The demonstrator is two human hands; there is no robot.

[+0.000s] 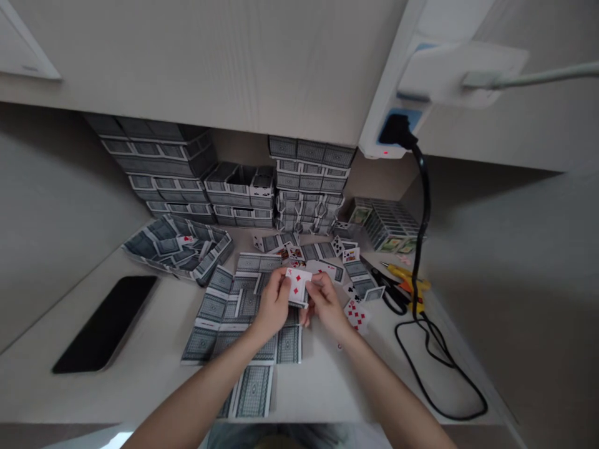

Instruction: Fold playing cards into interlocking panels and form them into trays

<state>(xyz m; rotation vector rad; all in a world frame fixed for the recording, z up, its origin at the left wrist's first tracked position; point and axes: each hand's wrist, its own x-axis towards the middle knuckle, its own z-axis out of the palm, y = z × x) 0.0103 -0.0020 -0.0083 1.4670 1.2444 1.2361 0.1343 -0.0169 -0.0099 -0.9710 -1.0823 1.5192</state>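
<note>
Between my two hands is a playing card point(297, 285) with red diamonds, its lower edge seemingly folded. My left hand point(275, 300) grips its left side, thumb on the face. On the opposite side my right hand point(326, 305) pinches the edge, with some fingers behind the card. Below and left of the hands lies a panel of joined cards point(219, 305), patterned backs up. Loose cards point(356, 315) lie face up beside my right hand. Farther right are folded cards point(358, 269), some with upturned ends.
Stacked card boxes point(311, 178) line the back. A card tray point(219, 252) holds loose cards. A black phone point(107, 324) lies left. Black scissors point(395, 299), a yellow-handled tool point(407, 274) and a looped black cable point(461, 415) lie right, below a power strip point(386, 140).
</note>
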